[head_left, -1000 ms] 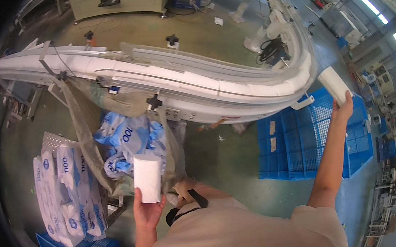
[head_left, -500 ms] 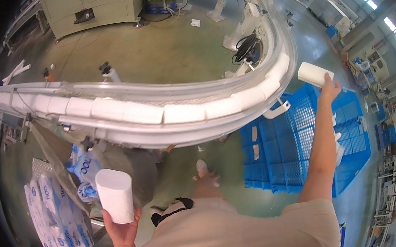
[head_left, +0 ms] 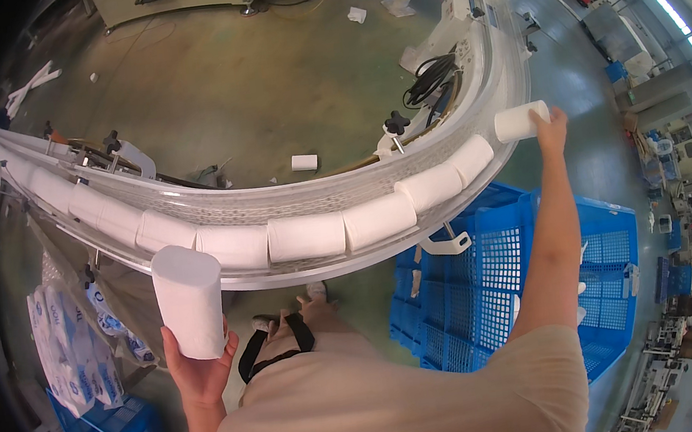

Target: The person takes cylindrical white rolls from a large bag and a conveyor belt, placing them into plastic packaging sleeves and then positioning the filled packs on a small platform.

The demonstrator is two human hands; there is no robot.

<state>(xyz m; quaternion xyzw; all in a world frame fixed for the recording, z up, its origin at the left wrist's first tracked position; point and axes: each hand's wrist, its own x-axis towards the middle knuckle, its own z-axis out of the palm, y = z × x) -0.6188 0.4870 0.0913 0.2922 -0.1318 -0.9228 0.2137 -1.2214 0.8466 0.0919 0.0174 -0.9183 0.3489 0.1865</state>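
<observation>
A white roll (head_left: 515, 123), its end pinched by the right hand (head_left: 553, 132), has swung inward to the conveyor's (head_left: 293, 198) curve, so it is now near the row of rolls (head_left: 306, 238); a second roll (head_left: 189, 302) stands upright, clasped low by the left hand's (head_left: 200, 376) curled fingers.

left hand (head_left: 200, 382) raised, gripping | right hand (head_left: 553, 133) gripping | right arm (head_left: 554, 256) outstretched forward
</observation>
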